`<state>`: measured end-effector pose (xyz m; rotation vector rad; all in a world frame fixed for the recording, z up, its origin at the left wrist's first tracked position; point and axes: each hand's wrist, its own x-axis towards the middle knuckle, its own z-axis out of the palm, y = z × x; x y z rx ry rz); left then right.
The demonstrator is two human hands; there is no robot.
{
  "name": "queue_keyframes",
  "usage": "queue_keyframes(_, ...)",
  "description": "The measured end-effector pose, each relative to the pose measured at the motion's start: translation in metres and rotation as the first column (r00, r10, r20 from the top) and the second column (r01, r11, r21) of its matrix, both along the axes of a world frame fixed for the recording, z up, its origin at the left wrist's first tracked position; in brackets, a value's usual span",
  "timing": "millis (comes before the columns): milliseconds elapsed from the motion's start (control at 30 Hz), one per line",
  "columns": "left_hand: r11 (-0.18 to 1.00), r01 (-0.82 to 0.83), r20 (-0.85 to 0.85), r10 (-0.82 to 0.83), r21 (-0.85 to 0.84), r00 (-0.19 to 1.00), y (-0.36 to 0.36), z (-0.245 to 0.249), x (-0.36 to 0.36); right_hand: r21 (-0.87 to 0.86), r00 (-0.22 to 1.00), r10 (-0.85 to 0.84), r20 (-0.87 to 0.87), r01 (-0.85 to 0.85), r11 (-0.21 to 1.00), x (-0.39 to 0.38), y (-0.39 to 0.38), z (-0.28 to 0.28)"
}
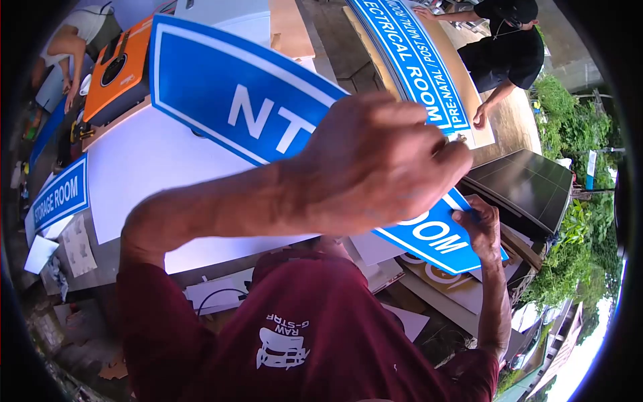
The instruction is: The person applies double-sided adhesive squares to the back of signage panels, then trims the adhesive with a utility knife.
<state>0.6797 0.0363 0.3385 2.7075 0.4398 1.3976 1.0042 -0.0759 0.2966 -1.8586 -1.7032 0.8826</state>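
A blue sign (pixel 201 87) with white lettering and a white border line slants across the view, its middle hidden behind my left forearm and hand. The letters "NT" show at one end and "OOM" at the other. My right hand (pixel 483 231) grips the sign's right end, thumb on the printed face. Raised over the middle of the sign is my left hand (pixel 382 161), its fingers curled closed. At its fingertips something small may be pinched, but I cannot make it out.
A white-topped table (pixel 140 177) lies beneath. An orange machine (pixel 120 70) stands on the left, near a "STORAGE ROOM" sign (pixel 60 194). Long blue signs (pixel 408 60) lie on another table, beside a person in black (pixel 506 53). Another person's arm (pixel 67 50) shows far left. A dark tiled box (pixel 522 181) stands right.
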Motion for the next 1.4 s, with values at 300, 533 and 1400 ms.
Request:
queue_keyframes(300, 0.195, 0.29, 0.323, 0.164, -0.937, 0.932, -0.039, -0.203, 0.058, -0.027, 0.898, -0.332, -0.287, 0.339, 0.94, 0.061, -0.012, -0.042)
queue_keyframes(533, -0.054, 0.315, 0.281, 0.328, -0.948, 0.902, 0.029, -0.276, 0.157, -0.197, 0.821, -0.388, -0.418, 0.334, 0.922, 0.133, 0.08, -0.111)
queue_keyframes(1400, 0.087, 0.027, 0.065, 0.481, -0.996, 0.874, 0.409, -0.345, 0.344, -0.17, 0.729, -0.297, -0.616, 0.245, 0.955, 0.281, 0.633, -0.308)
